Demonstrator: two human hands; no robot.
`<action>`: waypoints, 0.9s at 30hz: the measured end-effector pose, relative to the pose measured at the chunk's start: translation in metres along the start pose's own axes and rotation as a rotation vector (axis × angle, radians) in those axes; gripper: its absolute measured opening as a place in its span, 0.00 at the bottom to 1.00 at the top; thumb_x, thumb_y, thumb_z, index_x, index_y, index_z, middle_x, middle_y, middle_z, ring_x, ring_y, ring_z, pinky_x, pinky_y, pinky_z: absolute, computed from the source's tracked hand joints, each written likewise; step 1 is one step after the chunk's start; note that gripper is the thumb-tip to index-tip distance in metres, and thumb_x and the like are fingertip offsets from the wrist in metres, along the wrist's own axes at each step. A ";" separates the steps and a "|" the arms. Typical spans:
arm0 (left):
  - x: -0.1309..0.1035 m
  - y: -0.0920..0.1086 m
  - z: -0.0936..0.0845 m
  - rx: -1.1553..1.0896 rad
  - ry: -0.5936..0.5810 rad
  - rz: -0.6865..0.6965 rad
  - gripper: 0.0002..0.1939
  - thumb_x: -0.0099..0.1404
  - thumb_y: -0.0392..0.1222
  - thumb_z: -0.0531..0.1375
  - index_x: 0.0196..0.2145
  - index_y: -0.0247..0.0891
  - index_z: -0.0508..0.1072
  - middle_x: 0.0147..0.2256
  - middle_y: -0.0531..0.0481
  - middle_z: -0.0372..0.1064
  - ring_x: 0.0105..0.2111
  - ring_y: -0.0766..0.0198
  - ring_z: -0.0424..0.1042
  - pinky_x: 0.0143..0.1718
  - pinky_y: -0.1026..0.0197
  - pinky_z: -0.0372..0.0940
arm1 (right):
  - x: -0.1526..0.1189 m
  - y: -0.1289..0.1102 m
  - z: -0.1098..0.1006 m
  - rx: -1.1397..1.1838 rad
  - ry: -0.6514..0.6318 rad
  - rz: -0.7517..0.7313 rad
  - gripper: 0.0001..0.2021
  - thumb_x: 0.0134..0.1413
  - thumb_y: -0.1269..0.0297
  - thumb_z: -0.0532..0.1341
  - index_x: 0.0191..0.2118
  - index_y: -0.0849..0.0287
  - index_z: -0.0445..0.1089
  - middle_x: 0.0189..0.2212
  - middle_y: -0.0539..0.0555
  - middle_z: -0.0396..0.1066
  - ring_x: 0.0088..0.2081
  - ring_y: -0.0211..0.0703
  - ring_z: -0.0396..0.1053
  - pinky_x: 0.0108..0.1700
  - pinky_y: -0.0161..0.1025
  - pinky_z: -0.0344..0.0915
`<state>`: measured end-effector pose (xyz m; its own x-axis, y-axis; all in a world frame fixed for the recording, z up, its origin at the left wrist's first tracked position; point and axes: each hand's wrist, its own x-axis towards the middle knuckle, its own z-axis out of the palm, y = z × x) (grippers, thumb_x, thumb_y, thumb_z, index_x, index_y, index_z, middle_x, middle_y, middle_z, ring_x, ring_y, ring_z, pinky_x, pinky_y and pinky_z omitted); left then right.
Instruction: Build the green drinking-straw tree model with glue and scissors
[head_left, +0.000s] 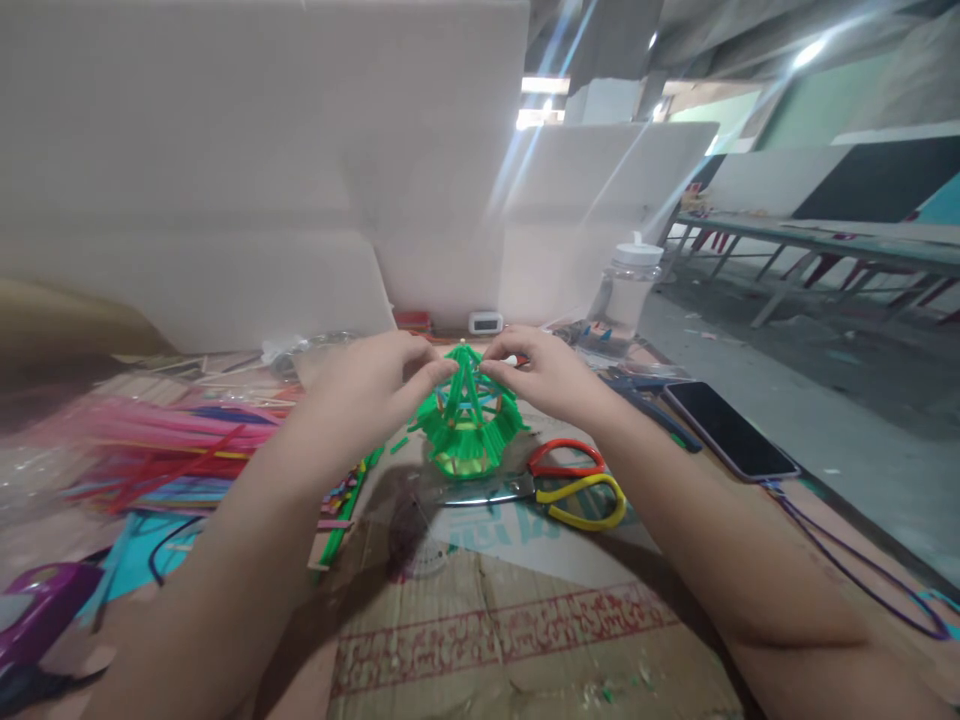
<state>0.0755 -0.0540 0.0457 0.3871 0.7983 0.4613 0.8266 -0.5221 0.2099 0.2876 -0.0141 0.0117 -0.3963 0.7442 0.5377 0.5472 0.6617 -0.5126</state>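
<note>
A green cone-shaped craft model (469,440) with a pleated skirt and thin sloping struts stands on the cardboard (450,640). My left hand (382,375) touches the upper left of the model, thumb and fingertips closed at its strut. On the other side my right hand (544,370) has its thumb and fingertips at the upper right strut, near a small white-tipped item (512,360). Just in front of the model lie scissors (525,488) with one red and one yellow handle, blades pointing left.
Pink, red and blue strips (202,445) lie at the left, with a purple tool (45,605) nearer. A phone (731,428) and its cord are at the right. A clear bottle (628,290) and a small white clock (485,322) stand behind, before pale boards (262,150).
</note>
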 end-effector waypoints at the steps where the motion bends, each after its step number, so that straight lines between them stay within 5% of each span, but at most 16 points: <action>1: 0.000 0.000 -0.001 -0.002 0.011 -0.029 0.20 0.70 0.53 0.49 0.26 0.41 0.71 0.24 0.50 0.70 0.25 0.59 0.67 0.26 0.59 0.56 | 0.000 0.000 0.000 -0.004 0.001 0.000 0.04 0.57 0.66 0.62 0.33 0.59 0.74 0.34 0.51 0.73 0.37 0.40 0.69 0.40 0.38 0.62; 6: 0.003 -0.008 -0.007 0.022 0.153 -0.132 0.15 0.69 0.46 0.49 0.30 0.42 0.71 0.27 0.48 0.72 0.29 0.56 0.69 0.30 0.57 0.59 | 0.000 -0.001 0.000 -0.022 0.004 -0.007 0.04 0.57 0.66 0.62 0.32 0.58 0.73 0.34 0.52 0.73 0.37 0.40 0.69 0.39 0.38 0.62; 12: -0.007 -0.020 -0.005 -0.140 0.081 -0.116 0.14 0.67 0.51 0.55 0.34 0.43 0.77 0.32 0.51 0.77 0.31 0.58 0.72 0.34 0.57 0.62 | 0.000 -0.001 -0.001 -0.021 0.017 -0.005 0.07 0.59 0.64 0.61 0.33 0.59 0.74 0.33 0.52 0.73 0.35 0.39 0.68 0.39 0.37 0.61; 16: -0.019 -0.022 0.000 -0.156 0.135 -0.121 0.13 0.65 0.52 0.59 0.31 0.43 0.76 0.30 0.53 0.76 0.29 0.61 0.70 0.34 0.59 0.62 | 0.000 -0.005 -0.004 -0.018 0.028 -0.011 0.09 0.61 0.62 0.60 0.33 0.59 0.74 0.31 0.52 0.73 0.35 0.40 0.68 0.38 0.38 0.61; 22: -0.027 -0.020 -0.001 -0.020 0.239 -0.016 0.09 0.69 0.42 0.50 0.35 0.41 0.68 0.33 0.49 0.71 0.35 0.58 0.70 0.38 0.58 0.61 | -0.008 -0.013 -0.012 -0.032 0.062 -0.033 0.09 0.61 0.63 0.59 0.32 0.59 0.73 0.32 0.52 0.74 0.37 0.41 0.69 0.41 0.39 0.62; 27: -0.026 -0.013 0.004 0.058 0.217 0.031 0.19 0.73 0.45 0.44 0.28 0.39 0.66 0.27 0.47 0.67 0.31 0.57 0.68 0.32 0.57 0.59 | -0.019 -0.009 -0.017 -0.043 0.082 -0.026 0.09 0.62 0.62 0.59 0.33 0.60 0.73 0.34 0.54 0.74 0.38 0.42 0.70 0.42 0.39 0.62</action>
<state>0.0559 -0.0668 0.0273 0.3212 0.6955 0.6428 0.8400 -0.5227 0.1458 0.3030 -0.0357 0.0169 -0.3496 0.7158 0.6044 0.5697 0.6746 -0.4695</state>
